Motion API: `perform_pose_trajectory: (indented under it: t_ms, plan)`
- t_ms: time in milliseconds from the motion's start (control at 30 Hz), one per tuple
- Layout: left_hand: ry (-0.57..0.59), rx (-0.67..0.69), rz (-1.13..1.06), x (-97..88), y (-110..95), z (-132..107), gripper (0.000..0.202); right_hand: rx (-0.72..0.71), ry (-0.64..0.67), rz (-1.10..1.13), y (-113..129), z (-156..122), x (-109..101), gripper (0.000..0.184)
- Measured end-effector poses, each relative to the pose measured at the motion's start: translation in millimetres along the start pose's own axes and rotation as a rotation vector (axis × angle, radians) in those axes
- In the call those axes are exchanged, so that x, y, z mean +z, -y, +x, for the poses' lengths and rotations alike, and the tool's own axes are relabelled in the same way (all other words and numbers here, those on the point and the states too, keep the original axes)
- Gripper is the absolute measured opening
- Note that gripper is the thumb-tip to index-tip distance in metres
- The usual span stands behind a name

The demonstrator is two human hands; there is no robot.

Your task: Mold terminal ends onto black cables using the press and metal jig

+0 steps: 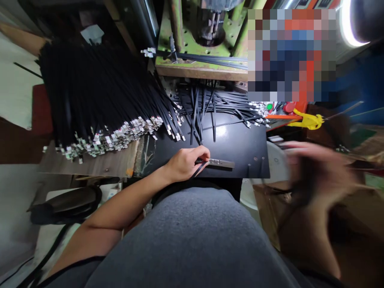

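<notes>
Grey shirt front (186,240) is filling the bottom of the view, and just past it the left hand (186,164) is closed round a blk strap w/ a steel end fitting (220,163), fingers (201,152) curling over the strap close to the fitting. That fitting is sticking out beyond the hand and lying on the black counter (252,160). Right hand (318,176) is hanging over a cardboard box (270,212), off to the side of the counter, too blurred to tell if it's open, shut or holding anything. Beyond the left hand, loose straps (216,106) are lying crisscrossed on the counter, metal tips pointing all ways. Left of those, a big bundle of the same straps (90,92) is sitting on a wood board (90,166), w/ steel ends (105,138) fanned toward the camera. Further up, a green press machine (186,36) is standing behind the counter, more straps (198,59) lying across its bed. To the right, a yellow-handled tool (306,120) is lying near red and green buttons (279,107), and a pixelated patch (288,56) is covering the top right.
</notes>
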State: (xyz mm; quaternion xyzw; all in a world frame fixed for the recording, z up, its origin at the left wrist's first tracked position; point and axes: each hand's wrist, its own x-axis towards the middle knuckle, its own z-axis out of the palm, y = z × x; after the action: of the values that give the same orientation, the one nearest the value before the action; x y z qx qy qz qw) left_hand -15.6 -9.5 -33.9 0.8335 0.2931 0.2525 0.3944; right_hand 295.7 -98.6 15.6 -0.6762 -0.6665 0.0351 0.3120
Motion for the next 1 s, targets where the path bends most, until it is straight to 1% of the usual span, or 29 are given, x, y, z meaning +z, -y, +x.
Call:
perform_pose_trajectory:
  t_ms: [33,67,100,133,167,233,300,367,433,600,667,733,800,867,933,1000]
  plan:
    - [0.013,-0.004,0.017,-0.5,-1.5,-0.3,0.012,-0.046,0.065,0.198,18.6,-4.5,17.4,0.019]
    - [0.025,-0.01,0.035,-0.9,-3.3,-0.6,0.011,-0.09,0.152,0.367,34.5,-8.1,35.5,0.015]
    - [0.034,-0.018,0.055,-0.9,-5.1,-0.9,0.011,-0.11,0.23,0.504,46.9,-10.6,52.5,0.013]
    - [0.043,-0.024,0.079,-0.8,-7.0,-1.3,0.01,-0.111,0.296,0.581,55.8,-12.4,66.9,0.013]
    - [0.05,-0.029,0.107,-0.5,-8.8,-1.7,0.01,-0.087,0.313,0.623,61.4,-13.8,77.9,0.012]
    - [0.058,-0.033,0.164,0.3,-11.7,-2.3,0.01,-0.013,0.264,0.658,66.1,-15.8,88.7,0.009]
    - [0.054,-0.039,0.204,0.7,-13.3,-2.4,0.013,0.044,0.206,0.663,66.5,-17.3,87.7,0.007]
    - [0.064,-0.046,0.216,0.7,-14.8,-1.9,0.016,0.076,0.178,0.642,66.4,-17.9,81.3,0.008]
    - [0.103,-0.052,0.241,0.8,-17.7,-0.6,0.018,0.063,0.178,0.6,66.6,-17.2,75.7,0.011]
    - [0.201,-0.088,0.418,-2.1,-30.7,4.6,0.019,-0.083,0.22,0.492,67.6,-12.2,75.4,0.011]
    - [0.262,-0.074,0.417,-8.2,-31.2,8.1,0.021,-0.15,0.23,0.442,69.5,-11.5,77.2,0.013]
    - [0.33,-0.052,0.351,-15.7,-26.3,14.1,0.021,-0.232,0.23,0.389,72.3,-12.0,78.2,0.016]
    - [0.363,-0.025,0.315,-20.5,-17.8,23.5,0.026,-0.325,0.241,0.333,74.7,-12.8,78.4,0.019]
    - [0.395,-0.011,0.38,-20.3,-9.3,35.0,0.031,-0.389,0.279,0.287,74.3,-13.0,78.2,0.021]
    - [0.457,-0.014,0.49,-17.5,-3.7,45.1,0.027,-0.372,0.293,0.278,69.5,-12.8,78.9,0.022]
    - [0.506,-0.015,0.582,-16.7,-1.4,49.3,0.021,-0.253,0.268,0.319,61.6,-12.9,81.2,0.019]
